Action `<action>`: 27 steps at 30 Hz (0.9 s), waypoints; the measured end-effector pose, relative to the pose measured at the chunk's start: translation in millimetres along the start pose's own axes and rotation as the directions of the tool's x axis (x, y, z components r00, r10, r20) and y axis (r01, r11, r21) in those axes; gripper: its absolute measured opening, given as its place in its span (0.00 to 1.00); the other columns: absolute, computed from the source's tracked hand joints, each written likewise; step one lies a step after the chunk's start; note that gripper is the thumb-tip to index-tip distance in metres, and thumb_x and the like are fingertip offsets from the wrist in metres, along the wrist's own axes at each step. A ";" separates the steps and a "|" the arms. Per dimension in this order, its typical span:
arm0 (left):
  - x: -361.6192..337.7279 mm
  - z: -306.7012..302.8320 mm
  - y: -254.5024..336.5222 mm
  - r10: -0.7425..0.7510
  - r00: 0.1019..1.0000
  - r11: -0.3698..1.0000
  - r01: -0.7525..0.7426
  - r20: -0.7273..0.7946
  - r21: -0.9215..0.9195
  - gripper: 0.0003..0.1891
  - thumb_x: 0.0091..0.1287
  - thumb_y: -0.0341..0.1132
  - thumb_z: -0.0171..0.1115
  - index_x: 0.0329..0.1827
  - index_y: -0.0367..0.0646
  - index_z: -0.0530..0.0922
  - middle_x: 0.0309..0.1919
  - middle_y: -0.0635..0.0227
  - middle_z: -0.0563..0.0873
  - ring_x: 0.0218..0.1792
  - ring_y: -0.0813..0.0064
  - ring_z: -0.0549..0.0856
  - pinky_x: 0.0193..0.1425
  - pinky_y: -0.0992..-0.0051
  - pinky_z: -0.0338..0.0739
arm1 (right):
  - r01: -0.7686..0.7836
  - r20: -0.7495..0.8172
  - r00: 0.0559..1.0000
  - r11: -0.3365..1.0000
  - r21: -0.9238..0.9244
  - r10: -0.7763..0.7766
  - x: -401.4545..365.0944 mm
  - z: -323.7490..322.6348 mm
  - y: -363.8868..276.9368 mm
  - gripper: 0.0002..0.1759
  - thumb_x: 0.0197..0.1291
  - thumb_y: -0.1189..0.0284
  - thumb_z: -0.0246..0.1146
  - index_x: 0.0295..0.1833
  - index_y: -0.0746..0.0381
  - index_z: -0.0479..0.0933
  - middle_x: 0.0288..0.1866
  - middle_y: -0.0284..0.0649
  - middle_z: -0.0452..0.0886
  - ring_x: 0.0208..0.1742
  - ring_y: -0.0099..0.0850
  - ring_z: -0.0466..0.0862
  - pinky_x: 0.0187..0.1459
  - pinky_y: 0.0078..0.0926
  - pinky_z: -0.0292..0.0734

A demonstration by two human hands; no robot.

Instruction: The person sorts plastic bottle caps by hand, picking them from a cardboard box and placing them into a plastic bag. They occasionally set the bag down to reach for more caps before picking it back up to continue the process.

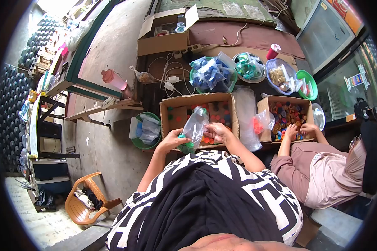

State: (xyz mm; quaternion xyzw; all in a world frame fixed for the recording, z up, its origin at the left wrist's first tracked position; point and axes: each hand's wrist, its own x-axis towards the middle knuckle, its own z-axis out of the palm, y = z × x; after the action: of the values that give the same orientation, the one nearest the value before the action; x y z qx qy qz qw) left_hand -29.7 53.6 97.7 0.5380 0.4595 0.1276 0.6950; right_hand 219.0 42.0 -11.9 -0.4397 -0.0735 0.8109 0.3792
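A clear plastic bag with green bottle caps in its bottom stands tilted in front of me. My left hand is closed round its lower part, against the caps. At the bag's right edge, my right hand has its fingers pinched together on the plastic; whether a cap is also in them is hidden. Both hands are over the near side of an open cardboard box. Inside it lie loose orange caps and some red and dark green ones.
To the right, another person's hands are in a second cardboard box of mixed caps. Clear plastic sheeting lies between the boxes. Behind are a basin of bagged blue caps and several other basins. A green bucket stands left.
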 end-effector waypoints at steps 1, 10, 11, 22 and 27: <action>0.3 -1.1 -0.4 -0.008 1.000 1.000 0.008 -0.008 0.025 0.23 0.58 0.34 0.72 0.56 0.34 0.79 0.43 0.69 0.86 0.43 0.81 0.82 0.53 0.77 0.75 | 0.003 0.001 1.000 1.000 -0.002 -0.003 0.2 -3.8 1.0 0.09 0.67 0.73 0.61 0.50 0.66 0.77 0.45 0.42 0.84 0.44 0.30 0.85 0.44 0.25 0.86; -1.2 -8.3 -7.2 0.009 0.997 0.998 -0.004 -0.076 0.064 0.23 0.56 0.36 0.76 0.53 0.36 0.80 0.41 0.70 0.86 0.41 0.82 0.82 0.49 0.78 0.76 | 0.230 0.146 0.963 0.973 0.007 -0.229 -8.7 7.2 -11.8 0.16 0.68 0.73 0.61 0.59 0.62 0.73 0.48 0.35 0.83 0.49 0.26 0.84 0.51 0.24 0.82; -1.7 -8.4 -5.1 0.016 0.995 0.993 -0.005 -0.095 0.118 0.23 0.55 0.37 0.76 0.51 0.36 0.80 0.41 0.70 0.86 0.41 0.82 0.82 0.49 0.78 0.76 | 0.319 0.173 0.934 0.948 -0.004 -0.313 -2.3 7.1 -14.2 0.23 0.67 0.73 0.62 0.65 0.60 0.67 0.50 0.33 0.82 0.50 0.23 0.83 0.53 0.21 0.80; 30.3 -5.5 9.0 0.361 0.914 0.931 -0.365 -0.184 0.016 0.21 0.57 0.38 0.76 0.49 0.36 0.80 0.36 0.71 0.86 0.38 0.81 0.83 0.46 0.76 0.79 | 0.640 0.256 0.768 0.702 -0.313 -0.587 -41.8 78.9 -48.7 0.44 0.53 0.77 0.73 0.73 0.68 0.57 0.38 0.33 0.80 0.43 0.19 0.80 0.50 0.19 0.76; 43.5 -20.6 -5.2 0.583 0.804 0.771 -0.502 -0.117 0.391 0.16 0.50 0.25 0.70 0.43 0.36 0.81 0.36 0.61 0.85 0.40 0.68 0.84 0.46 0.72 0.77 | 0.604 0.329 0.745 0.377 -0.703 -0.580 -45.1 68.3 -30.8 0.26 0.54 0.73 0.66 0.61 0.61 0.74 0.42 0.37 0.82 0.42 0.25 0.82 0.50 0.27 0.77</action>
State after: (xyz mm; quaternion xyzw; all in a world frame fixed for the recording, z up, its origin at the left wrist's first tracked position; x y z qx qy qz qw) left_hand -23.6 93.8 71.4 0.7415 0.3758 0.3041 0.4653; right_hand 198.2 47.6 72.8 -0.4901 -0.5713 0.5121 0.4138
